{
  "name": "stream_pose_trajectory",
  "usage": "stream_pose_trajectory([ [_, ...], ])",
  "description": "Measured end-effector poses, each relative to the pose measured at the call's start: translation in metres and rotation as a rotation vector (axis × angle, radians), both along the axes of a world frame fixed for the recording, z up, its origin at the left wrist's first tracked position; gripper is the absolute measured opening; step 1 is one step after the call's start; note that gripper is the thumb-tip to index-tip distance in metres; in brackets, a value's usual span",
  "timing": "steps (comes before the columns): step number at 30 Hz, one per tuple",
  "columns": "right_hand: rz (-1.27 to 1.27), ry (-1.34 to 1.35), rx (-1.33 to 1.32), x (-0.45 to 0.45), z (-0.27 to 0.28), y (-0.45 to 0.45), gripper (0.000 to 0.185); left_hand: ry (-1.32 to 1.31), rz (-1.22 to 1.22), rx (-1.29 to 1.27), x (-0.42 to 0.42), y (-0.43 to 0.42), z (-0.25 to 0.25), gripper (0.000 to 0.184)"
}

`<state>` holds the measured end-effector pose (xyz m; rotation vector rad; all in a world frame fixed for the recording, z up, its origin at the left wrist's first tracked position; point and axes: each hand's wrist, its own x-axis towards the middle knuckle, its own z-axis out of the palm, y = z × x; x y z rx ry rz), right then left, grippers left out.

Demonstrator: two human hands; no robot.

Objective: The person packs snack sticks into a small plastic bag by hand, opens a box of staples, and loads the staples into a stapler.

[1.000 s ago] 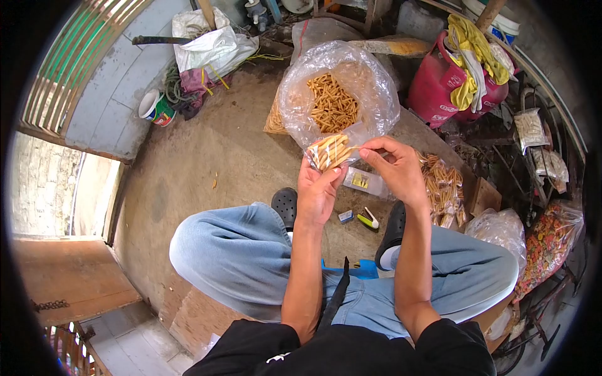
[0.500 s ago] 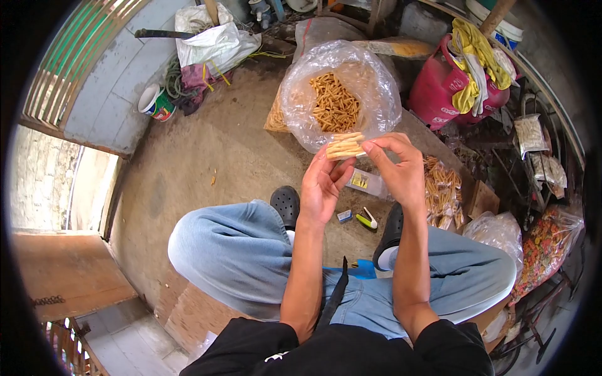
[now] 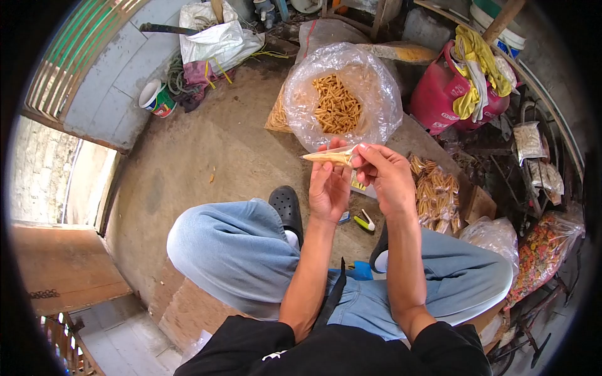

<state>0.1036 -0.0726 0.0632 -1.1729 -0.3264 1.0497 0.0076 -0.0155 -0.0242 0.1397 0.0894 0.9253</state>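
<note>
A small clear plastic packet of pale yellow snack sticks (image 3: 329, 157) lies sideways between my hands, its pointed end to the left. My left hand (image 3: 330, 191) grips it from below, thumb in front and fingers behind. At the packet's right end, my right hand (image 3: 392, 178) pinches the plastic. Just beyond them stands a large clear bag (image 3: 381, 94), open at the top, with many brown snack sticks (image 3: 337, 103) inside. Below my hands on the floor are a green and white stapler (image 3: 364, 220) and a small blue box (image 3: 344, 217), partly hidden.
Filled snack packets (image 3: 436, 194) are heaped at the right. Beyond are a pink container (image 3: 433, 97) with yellow cloths (image 3: 473, 50) and a bag of colourful snacks (image 3: 544, 250). A white-green bucket (image 3: 157, 100) stands far left. My knees flank the work area.
The packet has turned from broad side to a narrow, pointed profile. My right hand has moved lower and slightly left, pinching the packet's right end; my left hand has shifted slightly right.
</note>
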Motion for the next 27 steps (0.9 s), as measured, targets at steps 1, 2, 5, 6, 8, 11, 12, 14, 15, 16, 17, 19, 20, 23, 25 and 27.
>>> stream_pose_trajectory([
  [1,0.012,-0.009,-0.019,-0.001,0.002,0.000,0.018,-0.016,0.047,-0.015,0.000,0.001,-0.001,0.043],
  [2,0.024,-0.018,-0.037,-0.001,0.004,0.000,0.020,-0.017,0.048,-0.015,-0.002,0.003,-0.002,0.043],
  [5,0.099,-0.092,-0.035,0.005,0.008,-0.004,0.022,-0.033,0.028,-0.101,-0.007,0.007,-0.003,0.035],
  [6,0.102,-0.093,-0.036,0.006,0.007,-0.005,0.022,-0.046,0.040,-0.122,-0.009,0.008,-0.005,0.033],
  [8,0.148,-0.471,-0.012,0.007,0.002,-0.006,0.025,-0.061,0.054,-0.143,-0.010,0.010,-0.008,0.032],
  [11,0.125,-1.092,-0.066,0.006,0.013,-0.009,0.031,0.042,0.076,-0.134,-0.011,0.012,-0.012,0.033],
  [12,0.125,-1.093,-0.066,0.005,0.011,-0.008,0.031,0.075,0.075,-0.135,-0.012,0.012,-0.011,0.034],
  [14,0.076,-1.090,0.028,0.001,0.002,-0.003,0.030,0.108,0.074,-0.134,-0.011,0.013,-0.010,0.034],
  [15,0.077,-1.089,0.028,-0.001,0.000,-0.001,0.030,0.099,0.068,-0.136,-0.011,0.012,-0.006,0.036],
  [16,0.113,-1.004,0.011,-0.003,-0.002,0.001,0.026,0.092,0.061,-0.138,-0.012,0.012,-0.003,0.037],
  [17,0.147,-0.919,-0.005,-0.006,-0.004,0.003,0.023,0.093,0.061,-0.138,-0.013,0.012,-0.003,0.037],
  [19,0.144,-0.887,0.003,-0.010,-0.009,0.005,0.020,0.104,0.070,-0.123,-0.014,0.013,-0.001,0.040],
  [20,0.142,-0.855,0.011,-0.012,-0.011,0.006,0.017,0.105,0.069,-0.124,-0.014,0.014,0.001,0.040],
  [23,0.160,-0.882,0.002,-0.015,-0.012,0.008,0.015,0.023,0.081,-0.122,-0.014,0.018,0.004,0.040],
  [25,0.174,-0.876,-0.004,-0.014,-0.016,0.009,0.018,-0.001,0.096,-0.169,-0.013,0.020,0.000,0.038],
  [27,0.187,-0.869,-0.009,-0.014,-0.016,0.010,0.022,-0.023,0.090,-0.180,-0.013,0.022,-0.006,0.036],
])
